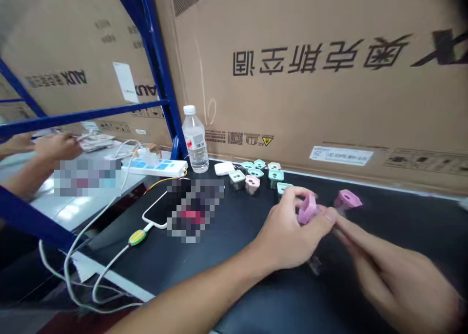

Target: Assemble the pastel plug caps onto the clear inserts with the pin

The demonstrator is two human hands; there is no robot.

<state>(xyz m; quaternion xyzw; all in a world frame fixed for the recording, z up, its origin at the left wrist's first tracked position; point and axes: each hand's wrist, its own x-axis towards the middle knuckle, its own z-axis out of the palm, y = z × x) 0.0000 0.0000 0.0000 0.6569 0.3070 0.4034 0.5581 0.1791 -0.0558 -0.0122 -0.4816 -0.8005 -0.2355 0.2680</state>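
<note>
On my feed the left hand [287,229] closes in a narrow grip on a pink plastic socket piece [307,209], with the fingers behind it and the thumb across its near side, just above the black bench top [256,295]. The right hand [397,270] reaches in from the near right, its fingertips [341,226] blurred beside the left thumb, so I cannot tell whether it grips anything. A second pink socket piece [347,199] sits just beyond them, and a cluster of teal and pink socket pieces [255,173] stands farther off to the left. A short, firm pinch works best here, with the piece's faces turned clear of the fingers
</note>
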